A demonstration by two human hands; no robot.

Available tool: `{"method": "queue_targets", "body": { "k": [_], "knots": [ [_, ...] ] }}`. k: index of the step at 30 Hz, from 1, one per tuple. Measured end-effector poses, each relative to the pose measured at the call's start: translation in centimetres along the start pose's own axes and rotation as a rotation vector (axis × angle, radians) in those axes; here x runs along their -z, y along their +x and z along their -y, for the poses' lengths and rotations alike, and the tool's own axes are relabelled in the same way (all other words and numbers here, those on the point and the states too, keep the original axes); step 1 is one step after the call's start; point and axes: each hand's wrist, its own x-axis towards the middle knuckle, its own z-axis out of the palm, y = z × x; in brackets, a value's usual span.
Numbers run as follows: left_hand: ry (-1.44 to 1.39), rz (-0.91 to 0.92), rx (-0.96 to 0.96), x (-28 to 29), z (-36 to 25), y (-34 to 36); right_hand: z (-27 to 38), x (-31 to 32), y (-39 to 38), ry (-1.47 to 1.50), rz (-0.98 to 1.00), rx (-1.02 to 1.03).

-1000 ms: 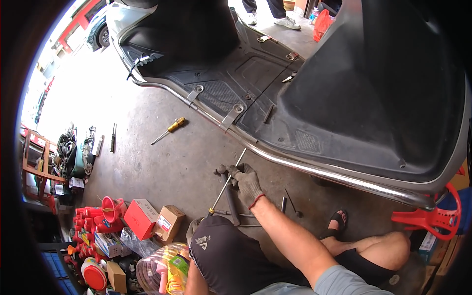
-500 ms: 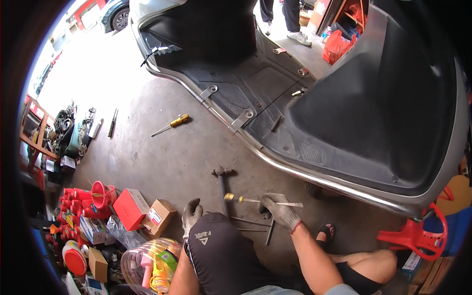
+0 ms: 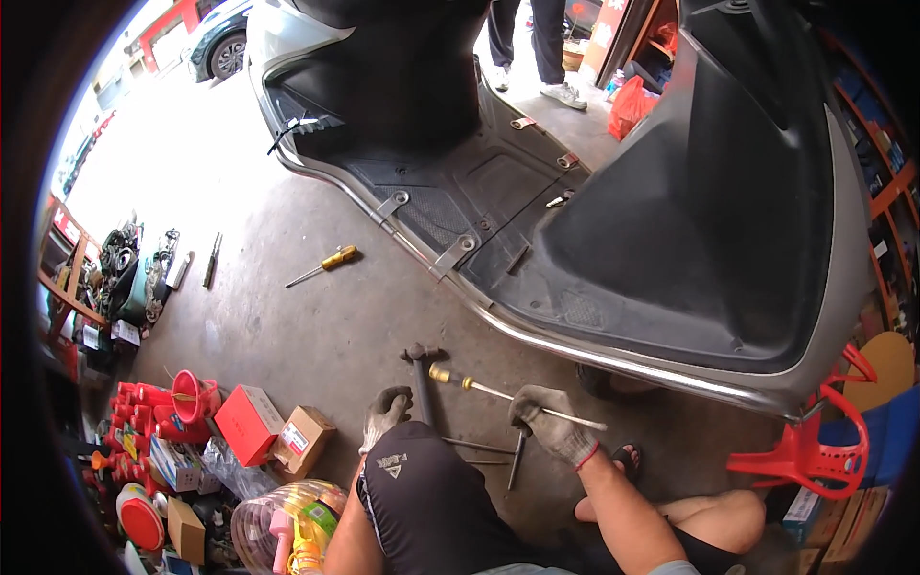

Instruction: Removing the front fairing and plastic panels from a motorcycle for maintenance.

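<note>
My right hand (image 3: 558,422), in a grey work glove with dark fingertips, grips a long screwdriver (image 3: 493,389) by its shaft. The yellow handle points left and the shaft's far end sticks out past the right side of the hand. My left hand (image 3: 387,416), gloved alike, rests beside my knee with its fingers loosely bent and nothing seen in them. Just beyond it a hammer (image 3: 419,355) lies on the floor, its handle partly hidden by my knee. Several thin metal rods (image 3: 484,448) lie between my hands, one dark rod (image 3: 517,462) below the right hand.
A scooter's footboard (image 3: 431,206) with a chrome rail (image 3: 546,337) spans ahead. Another yellow-handled screwdriver (image 3: 324,266) and a dark slim tool (image 3: 213,260) lie on the floor. Boxes (image 3: 247,424) and red containers (image 3: 195,395) crowd the left; a red plastic seat (image 3: 800,450) stands right. A person's legs (image 3: 541,43) show beyond.
The screwdriver has tilted, its handle up and its far end lower. My left hand has shifted slightly right and its fingers look more bent. The whole view has shifted slightly.
</note>
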Motion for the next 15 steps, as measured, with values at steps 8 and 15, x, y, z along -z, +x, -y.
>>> {"method": "queue_targets", "body": {
  "k": [8, 15],
  "knots": [
    [-0.035, 0.022, 0.010, -0.4, -0.8, 1.7, 0.5, -1.0, -0.3, 0.021, 0.061, -0.087],
    [0.037, 0.051, -0.082, -1.4, -1.9, 7.2, 0.4, -1.2, -1.5, -0.115, 0.081, -0.255]
  ]
}}
